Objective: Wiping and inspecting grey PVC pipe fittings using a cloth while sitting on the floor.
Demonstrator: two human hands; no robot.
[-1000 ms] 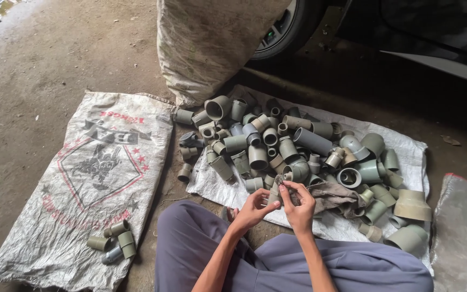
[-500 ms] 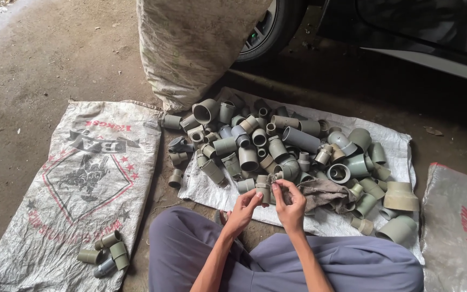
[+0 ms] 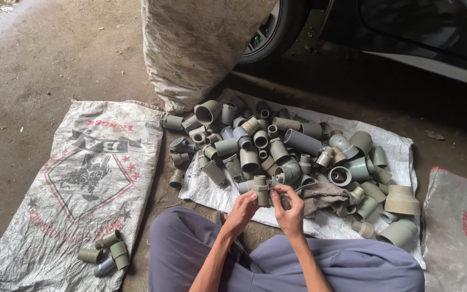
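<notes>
While both hands meet above the pile of pipe fittings [image 3: 298,151], left hand [image 3: 241,208] and right hand [image 3: 290,208] closed on one grey fitting [image 3: 260,189], white sack [image 3: 395,151] beneath.

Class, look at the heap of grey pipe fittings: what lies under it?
A white sack lies flat under the heap of pipe fittings, its edges showing all round on the concrete floor. A brown rag sits among them. The sack's middle is covered.

Dense pile of pipe fittings [image 3: 293,148] ahead, bare printed sack [image 3: 77,184] leftward.
</notes>
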